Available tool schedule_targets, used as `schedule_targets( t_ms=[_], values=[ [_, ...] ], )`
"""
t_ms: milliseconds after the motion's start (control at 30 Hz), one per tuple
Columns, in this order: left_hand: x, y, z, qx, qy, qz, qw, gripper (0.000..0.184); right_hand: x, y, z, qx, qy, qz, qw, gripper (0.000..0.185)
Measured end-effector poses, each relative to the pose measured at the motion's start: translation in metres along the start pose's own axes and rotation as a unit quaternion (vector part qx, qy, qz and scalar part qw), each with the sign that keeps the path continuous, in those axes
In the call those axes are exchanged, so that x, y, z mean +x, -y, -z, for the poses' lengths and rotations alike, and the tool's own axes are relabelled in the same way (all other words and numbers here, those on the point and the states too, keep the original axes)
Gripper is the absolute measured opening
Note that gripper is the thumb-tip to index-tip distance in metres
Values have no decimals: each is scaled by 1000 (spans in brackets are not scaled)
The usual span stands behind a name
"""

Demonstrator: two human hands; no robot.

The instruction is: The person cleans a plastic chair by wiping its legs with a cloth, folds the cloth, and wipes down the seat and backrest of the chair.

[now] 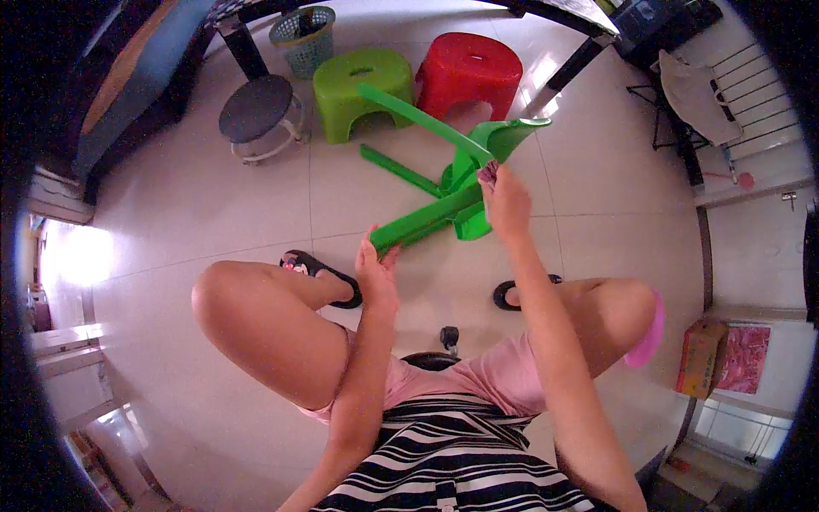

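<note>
A bright green plastic piece of furniture (431, 216), with long legs or bars, lies tilted in front of me above the floor. My left hand (376, 266) is closed round the near left end of its thick bar. Up at its right side, my right hand (507, 201) is closed on a small dark, crumpled cloth (488, 173), which touches the green plastic where a long thin bar begins. That bar slants up to the left, in front of the green stool. Most of the cloth is hidden by my fingers.
A green stool (363, 78) and a red stool (470, 72) stand ahead, beside a round grey stool (256, 109) and a basket (304, 48). A dark-legged table (570, 68) is behind them. A cardboard box (702, 359) is at the right. My knees flank my arms.
</note>
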State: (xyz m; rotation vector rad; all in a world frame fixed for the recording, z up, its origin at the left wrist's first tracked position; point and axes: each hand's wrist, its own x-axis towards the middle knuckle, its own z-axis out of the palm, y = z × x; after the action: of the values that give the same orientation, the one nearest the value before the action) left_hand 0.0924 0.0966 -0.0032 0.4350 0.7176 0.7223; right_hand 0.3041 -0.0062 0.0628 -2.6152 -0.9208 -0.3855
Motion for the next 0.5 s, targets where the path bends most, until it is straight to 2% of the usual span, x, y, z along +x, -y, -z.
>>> schedule_targets(
  t_ms=[133, 233, 300, 400, 467, 500],
  values=[
    [-2, -4, -1, 17, 11, 21, 1000, 38, -11, 25, 7, 24, 46, -34, 998, 26],
    [-6, -8, -8, 14, 14, 49, 999, 39, -26, 58, 7, 81, 78, -21, 993, 24],
    [-8, -10, -9, 20, 14, 57, 998, 39, -39, 83, 0, 178, 93, 5, 980, 24],
    [-4, -5, -2, 17, 13, 60, 998, 37, -63, 128, -1, 214, 141, 46, 966, 26],
    [18, 18, 38, -33, 90, 76, 993, 34, -73, 145, -4, 229, 159, 61, 958, 27],
    [18, 14, 37, -59, 128, 84, 986, 32, -76, 150, -4, 227, 164, 59, 958, 28]
  ],
)
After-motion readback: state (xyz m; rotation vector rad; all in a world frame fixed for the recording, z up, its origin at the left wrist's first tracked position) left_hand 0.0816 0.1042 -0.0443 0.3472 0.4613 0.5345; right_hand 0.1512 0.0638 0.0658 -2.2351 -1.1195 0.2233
